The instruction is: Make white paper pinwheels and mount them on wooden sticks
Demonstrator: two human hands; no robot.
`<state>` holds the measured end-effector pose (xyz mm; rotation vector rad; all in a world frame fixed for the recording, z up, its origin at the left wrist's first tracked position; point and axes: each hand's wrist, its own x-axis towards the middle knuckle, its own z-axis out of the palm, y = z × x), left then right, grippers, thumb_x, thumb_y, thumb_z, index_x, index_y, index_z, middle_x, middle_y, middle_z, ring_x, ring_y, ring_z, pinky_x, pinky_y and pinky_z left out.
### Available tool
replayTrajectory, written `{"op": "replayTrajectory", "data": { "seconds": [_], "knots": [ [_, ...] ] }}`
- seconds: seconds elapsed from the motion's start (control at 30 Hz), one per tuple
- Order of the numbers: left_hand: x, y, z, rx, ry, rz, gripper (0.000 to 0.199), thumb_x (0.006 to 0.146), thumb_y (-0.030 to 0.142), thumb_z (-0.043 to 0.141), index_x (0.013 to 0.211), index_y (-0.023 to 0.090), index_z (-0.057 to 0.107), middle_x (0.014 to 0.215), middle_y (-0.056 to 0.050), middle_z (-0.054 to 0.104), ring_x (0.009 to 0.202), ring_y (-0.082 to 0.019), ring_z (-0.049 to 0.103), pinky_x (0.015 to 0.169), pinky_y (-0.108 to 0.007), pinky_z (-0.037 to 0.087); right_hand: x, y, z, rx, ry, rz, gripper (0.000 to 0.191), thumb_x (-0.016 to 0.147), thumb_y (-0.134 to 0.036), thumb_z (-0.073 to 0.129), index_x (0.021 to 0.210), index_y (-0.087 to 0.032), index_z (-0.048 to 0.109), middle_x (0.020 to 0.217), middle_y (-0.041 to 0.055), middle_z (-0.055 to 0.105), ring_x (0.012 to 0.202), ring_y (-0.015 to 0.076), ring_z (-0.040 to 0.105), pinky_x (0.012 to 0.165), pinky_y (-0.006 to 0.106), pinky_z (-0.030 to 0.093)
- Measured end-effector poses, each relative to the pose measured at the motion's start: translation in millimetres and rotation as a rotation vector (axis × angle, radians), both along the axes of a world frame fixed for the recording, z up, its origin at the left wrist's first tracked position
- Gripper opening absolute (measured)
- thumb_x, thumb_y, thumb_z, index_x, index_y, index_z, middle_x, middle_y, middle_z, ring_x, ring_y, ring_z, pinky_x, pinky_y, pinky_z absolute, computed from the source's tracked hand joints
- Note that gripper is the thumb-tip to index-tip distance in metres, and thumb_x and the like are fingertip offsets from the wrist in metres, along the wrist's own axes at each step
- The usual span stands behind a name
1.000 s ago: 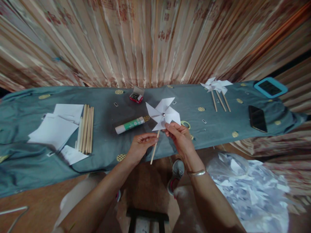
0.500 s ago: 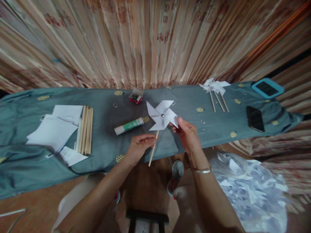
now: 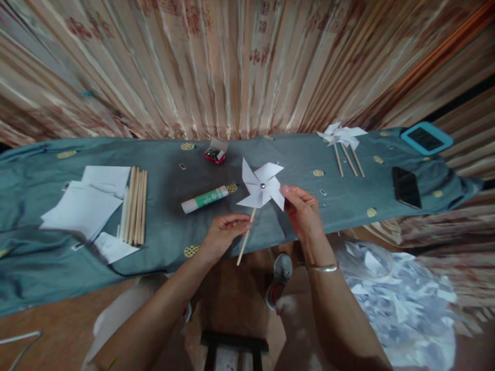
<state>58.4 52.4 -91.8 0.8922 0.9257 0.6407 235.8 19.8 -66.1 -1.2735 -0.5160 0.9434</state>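
Observation:
A white paper pinwheel [image 3: 253, 191] with a silver pin at its centre is held above the front part of the table. My left hand [image 3: 224, 234] pinches its wooden stick just below the blades. At the pinwheel's right side, the fingers of my right hand [image 3: 303, 208] are closed at the edge of a blade. Left of the pinwheel lies a glue stick [image 3: 207, 199] with a green label. Behind that stands a small open red box [image 3: 215, 153] of metal pins.
White paper sheets [image 3: 83, 208] and several wooden sticks [image 3: 137, 206] lie at the left. Further right are finished pinwheels [image 3: 342, 136], a black phone [image 3: 406, 187] and a blue-framed tablet [image 3: 426, 138]. A clear bag of paper pieces [image 3: 402, 309] sits on the floor at right.
The pinwheel's blades have turned and its head has shifted slightly right. My right hand has moved a little to the right along with it, while my left hand stays on the stick.

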Motion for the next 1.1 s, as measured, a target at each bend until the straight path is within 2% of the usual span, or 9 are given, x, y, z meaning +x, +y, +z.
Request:
{"op": "replayTrajectory", "data": {
  "seconds": [0.37,0.8,1.1],
  "knots": [
    [0,1,2.7,0.028,0.018,0.047,0.031,0.049,0.038,0.087,0.07,0.017,0.078,0.062,-0.002,0.069,0.058,-0.011,0.056,0.06,-0.024,0.047,-10,-1,1.4,-0.04,-0.006,0.05,0.028,0.055,-0.045,0.084,0.058,-0.021,0.07,0.051,-0.0042,0.056,0.051,0.0083,0.043,0.053,0.025,0.033],
    [1,1,0.2,0.003,-0.008,0.09,0.031,0.047,0.036,0.089,0.07,0.018,0.077,0.063,0.0,0.069,0.059,-0.01,0.057,0.062,-0.023,0.048,-22,-1,-1.1,-0.067,0.0,0.089,0.026,0.056,-0.044,0.084,0.059,-0.021,0.071,0.051,-0.0053,0.056,0.051,0.0077,0.045,0.054,0.025,0.036],
    [2,1,1.8,-0.042,-0.051,0.106,0.033,0.042,0.035,0.091,0.068,0.019,0.077,0.063,0.0,0.07,0.059,-0.01,0.058,0.062,-0.022,0.047,-29,-1,-3.0,-0.069,0.02,0.108,0.025,0.056,-0.043,0.085,0.059,-0.022,0.072,0.056,-0.0033,0.063,0.051,0.0078,0.047,0.054,0.024,0.039]
  ]
}}
